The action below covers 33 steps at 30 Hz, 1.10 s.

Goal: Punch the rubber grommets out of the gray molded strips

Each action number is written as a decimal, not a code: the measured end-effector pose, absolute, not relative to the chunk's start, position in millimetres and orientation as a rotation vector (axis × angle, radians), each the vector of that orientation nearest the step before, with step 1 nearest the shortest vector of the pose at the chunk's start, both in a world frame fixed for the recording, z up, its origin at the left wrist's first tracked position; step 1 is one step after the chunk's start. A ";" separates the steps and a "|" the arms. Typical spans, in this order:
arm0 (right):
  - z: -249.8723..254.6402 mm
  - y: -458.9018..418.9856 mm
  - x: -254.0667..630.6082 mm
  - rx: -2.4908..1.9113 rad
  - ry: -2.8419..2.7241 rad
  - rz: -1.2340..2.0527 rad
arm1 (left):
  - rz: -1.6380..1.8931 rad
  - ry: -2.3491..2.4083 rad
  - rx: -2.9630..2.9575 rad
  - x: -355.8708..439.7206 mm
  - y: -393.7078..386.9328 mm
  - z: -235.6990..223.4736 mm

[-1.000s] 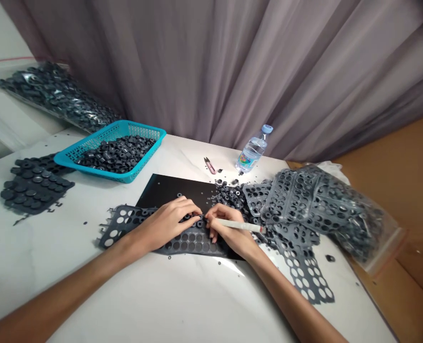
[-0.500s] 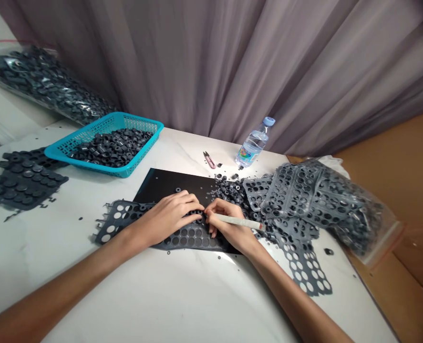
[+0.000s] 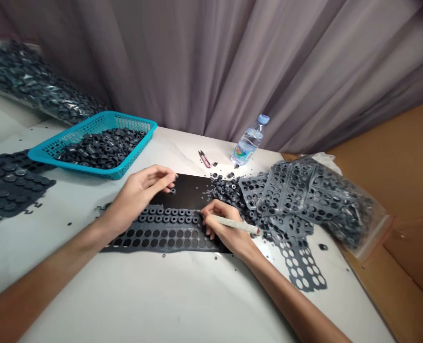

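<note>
My left hand (image 3: pixel 145 190) is raised over the left part of the black mat (image 3: pixel 191 188), thumb and fingers pinched together. Whatever they may hold is too small to make out. A small black rubber ring (image 3: pixel 173 191) sits just beneath those fingertips. My right hand (image 3: pixel 225 226) is closed around a white pen-shaped tool with a red end (image 3: pixel 238 224). Its fingertips rest at the right end of a dark rubber sheet (image 3: pixel 161 242), hiding the tool's tip. Rows of ringed pieces line the sheet's upper half; flat round holes or discs fill the lower half.
Left stands a turquoise basket (image 3: pixel 116 172) of black rubber pieces, beside a full plastic bag (image 3: pixel 39 85) and stacked sheets (image 3: pixel 13 186). Behind the mat are pink thread snips (image 3: pixel 204 159) and a water bottle (image 3: pixel 247 145). Loose pieces (image 3: pixel 229 193), punched sheets (image 3: pixel 300 262) and another bag (image 3: pixel 354 219) lie right.
My left hand has lifted off the sheet and moved up and left, uncovering the ringed rows. My right hand keeps the tool at nearly the same spot. The view has shifted slightly.
</note>
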State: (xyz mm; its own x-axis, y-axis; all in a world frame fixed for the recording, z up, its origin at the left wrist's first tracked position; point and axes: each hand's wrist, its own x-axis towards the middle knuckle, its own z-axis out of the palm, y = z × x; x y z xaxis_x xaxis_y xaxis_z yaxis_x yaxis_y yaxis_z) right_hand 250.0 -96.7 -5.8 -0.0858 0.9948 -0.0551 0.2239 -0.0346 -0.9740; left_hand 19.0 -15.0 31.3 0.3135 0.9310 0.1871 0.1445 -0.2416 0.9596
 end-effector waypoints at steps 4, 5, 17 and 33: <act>-7.0 -96.9 250.1 -1.322 -1.342 1.157 | 1.050 1.024 1.423 -2.6 4.1 31.3; -8.1 -96.7 250.0 -1.328 -1.341 1.133 | 1.096 1.055 1.436 -8.5 9.2 31.7; -4.2 -102.5 251.9 -1.398 -1.410 1.006 | 1.374 1.611 2.481 -81.7 78.2 52.6; -3.7 -102.7 251.9 -1.372 -1.407 1.258 | 0.616 0.798 2.485 41.3 -43.5 11.2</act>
State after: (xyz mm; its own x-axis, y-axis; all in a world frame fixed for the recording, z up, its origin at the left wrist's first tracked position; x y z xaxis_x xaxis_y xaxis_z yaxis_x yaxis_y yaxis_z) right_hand 251.9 -102.7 -3.7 -0.1064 0.9893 -0.0996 0.2097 -0.0756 -0.9748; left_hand 41.3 -43.5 11.2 0.7322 0.6246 0.2716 0.4205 -0.7283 0.5410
